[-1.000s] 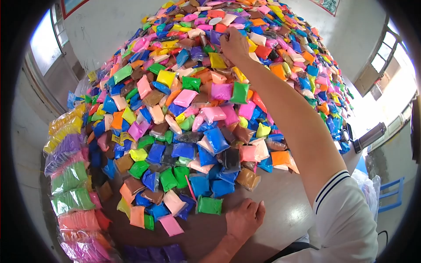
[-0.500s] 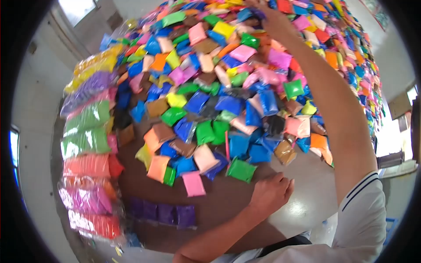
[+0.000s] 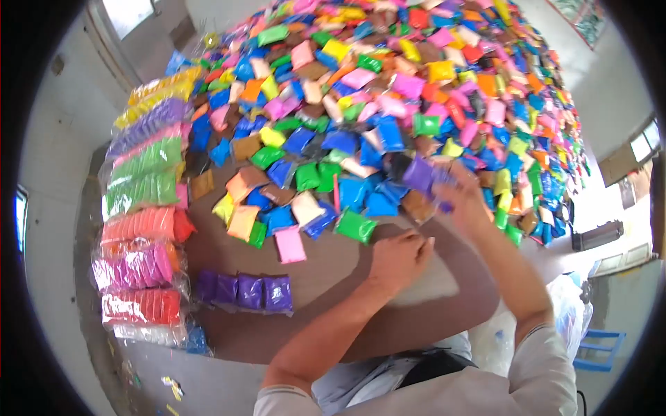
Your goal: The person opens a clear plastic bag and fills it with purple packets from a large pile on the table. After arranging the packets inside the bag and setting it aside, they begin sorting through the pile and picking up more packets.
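Observation:
My right hand (image 3: 463, 201) is closed on purple packets (image 3: 418, 173) at the right front edge of the pile, with more purple showing by its fingers. Close to its left, my left hand (image 3: 402, 260) is curled into a loose fist low over the brown table (image 3: 333, 277), with no packet showing in it. A green packet (image 3: 356, 226) lies just beyond the left knuckles. Several purple packets (image 3: 251, 291) sit side by side in a row at the front left of the table. A pink packet (image 3: 290, 244) lies between that row and the pile.
A big heap of small coloured packets (image 3: 361, 76) covers the back and right of the table. Along the left edge, clear bags of same-coloured packets (image 3: 142, 229) are lined up. A blue stool (image 3: 600, 350) and clear plastic (image 3: 565, 312) are at the lower right.
My right hand has come back from the far side of the heap towards me, now holding purple packets. My left hand stays curled near the front of the pile. The view has shifted.

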The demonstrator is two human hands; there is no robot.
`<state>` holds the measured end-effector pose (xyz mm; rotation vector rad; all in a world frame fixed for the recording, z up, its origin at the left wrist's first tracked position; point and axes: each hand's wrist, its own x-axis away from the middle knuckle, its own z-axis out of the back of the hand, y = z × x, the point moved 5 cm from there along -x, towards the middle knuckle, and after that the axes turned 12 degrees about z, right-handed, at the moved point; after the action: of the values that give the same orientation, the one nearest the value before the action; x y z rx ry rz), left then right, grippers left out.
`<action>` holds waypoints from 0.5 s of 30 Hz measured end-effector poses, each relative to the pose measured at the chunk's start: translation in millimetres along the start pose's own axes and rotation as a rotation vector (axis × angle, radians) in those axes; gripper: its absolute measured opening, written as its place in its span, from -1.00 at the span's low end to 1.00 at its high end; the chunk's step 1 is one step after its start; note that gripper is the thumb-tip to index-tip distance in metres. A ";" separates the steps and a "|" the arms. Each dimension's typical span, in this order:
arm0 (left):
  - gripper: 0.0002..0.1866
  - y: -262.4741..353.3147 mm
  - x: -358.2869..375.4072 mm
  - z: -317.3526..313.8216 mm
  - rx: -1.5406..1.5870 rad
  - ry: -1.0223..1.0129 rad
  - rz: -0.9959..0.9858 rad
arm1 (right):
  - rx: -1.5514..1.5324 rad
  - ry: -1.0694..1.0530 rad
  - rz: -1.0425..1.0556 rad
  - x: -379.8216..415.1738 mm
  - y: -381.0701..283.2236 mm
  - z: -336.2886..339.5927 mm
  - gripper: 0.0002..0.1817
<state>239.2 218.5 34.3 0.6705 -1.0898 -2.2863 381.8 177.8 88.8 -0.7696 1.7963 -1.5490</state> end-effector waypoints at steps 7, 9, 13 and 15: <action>-0.53 -14.5 -0.7 10.7 0.306 -0.044 0.163 | -0.215 0.068 0.029 87.7 50.8 33.8 -0.74; -0.54 -7.9 9.9 14.8 0.325 -0.024 0.094 | -0.250 0.033 -0.025 94.9 51.7 21.9 -0.76; -0.57 -3.8 26.0 17.4 0.286 -0.029 0.022 | -0.210 -0.091 -0.082 94.9 47.6 -2.9 -0.79; -0.59 -3.0 27.9 19.0 0.333 -0.069 0.091 | -0.249 -0.187 -0.081 96.0 50.3 -2.6 -0.80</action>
<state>205.8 212.9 36.6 0.6549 -1.5222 -2.0834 318.4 111.8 30.5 -1.0804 1.8564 -1.2694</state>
